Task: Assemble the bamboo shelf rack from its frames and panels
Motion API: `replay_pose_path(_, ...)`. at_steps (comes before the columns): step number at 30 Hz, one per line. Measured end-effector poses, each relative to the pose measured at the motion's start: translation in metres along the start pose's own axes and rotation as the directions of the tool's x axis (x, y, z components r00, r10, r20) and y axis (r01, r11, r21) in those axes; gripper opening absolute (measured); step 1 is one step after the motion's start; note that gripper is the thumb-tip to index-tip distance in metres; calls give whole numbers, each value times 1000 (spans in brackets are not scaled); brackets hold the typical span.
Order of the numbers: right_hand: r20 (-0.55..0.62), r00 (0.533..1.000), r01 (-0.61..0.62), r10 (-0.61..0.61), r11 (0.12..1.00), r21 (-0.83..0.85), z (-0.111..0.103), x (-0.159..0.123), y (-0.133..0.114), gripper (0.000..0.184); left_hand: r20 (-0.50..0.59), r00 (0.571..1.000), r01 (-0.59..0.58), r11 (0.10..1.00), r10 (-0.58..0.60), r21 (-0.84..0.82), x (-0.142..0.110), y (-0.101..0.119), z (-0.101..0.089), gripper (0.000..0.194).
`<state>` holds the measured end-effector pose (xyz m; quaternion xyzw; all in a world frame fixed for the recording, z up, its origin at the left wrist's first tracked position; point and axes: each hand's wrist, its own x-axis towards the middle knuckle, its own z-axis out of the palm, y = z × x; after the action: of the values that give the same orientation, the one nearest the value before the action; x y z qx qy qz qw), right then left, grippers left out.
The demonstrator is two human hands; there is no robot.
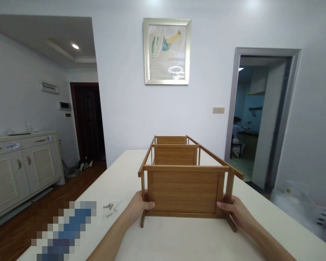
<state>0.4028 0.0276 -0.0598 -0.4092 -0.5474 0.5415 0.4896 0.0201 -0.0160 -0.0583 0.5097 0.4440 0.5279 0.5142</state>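
Note:
A brown wooden shelf rack [184,192] lies on its side along the white table, its nearest panel facing me and two more panels behind it. My left hand [141,206] grips the rack's left side, the thumb on the panel face and the other fingers behind the upright, partly hidden. On the right side, my right hand [233,208] holds the rack in the same way, thumb pressed to the panel edge. Left of the rack lie several screws [108,206] and a thin hex key [117,206], on or in a clear plastic bag.
The white table [125,163] reaches to the wall, where a framed picture [167,83] hangs. A pixelated patch covers the table's left front. A louvred cabinet [21,166] stands at left. Clear plastic wrapping [296,203] is at right. Through the doorway [232,108] sits a person.

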Motion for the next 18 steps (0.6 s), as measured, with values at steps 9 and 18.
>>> replay_pose_path(9,15,1000,10,-10,1000,20,2,-2,-2,37,44,998,38,999,-37,-6,-3,3,-2,46)
replay_pose_path(18,76,997,-19,12,995,97,3,-6,-9,37,136,991,10,1000,-7,-23,-8,13,3,57)
